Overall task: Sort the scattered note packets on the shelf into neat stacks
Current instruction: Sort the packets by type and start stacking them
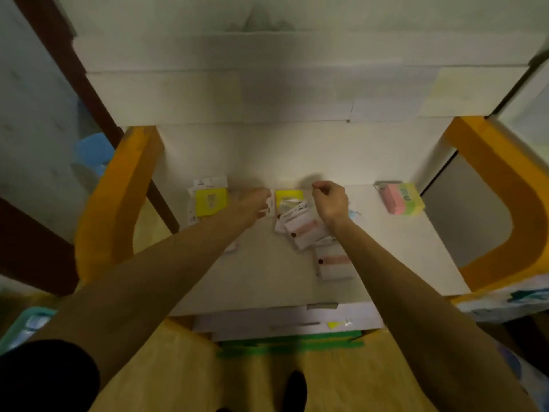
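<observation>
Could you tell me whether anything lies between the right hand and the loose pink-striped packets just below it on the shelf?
Nothing visible does. The right hand, fingers curled, hovers just above the loose pile of white pink-striped note packets on the white shelf. The left hand is off to the side by the yellow packet, blurred.

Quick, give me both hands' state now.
Left hand: blurred, touching a white packet; grip cannot be told.
Right hand: fingers curled, holding nothing visible.
</observation>
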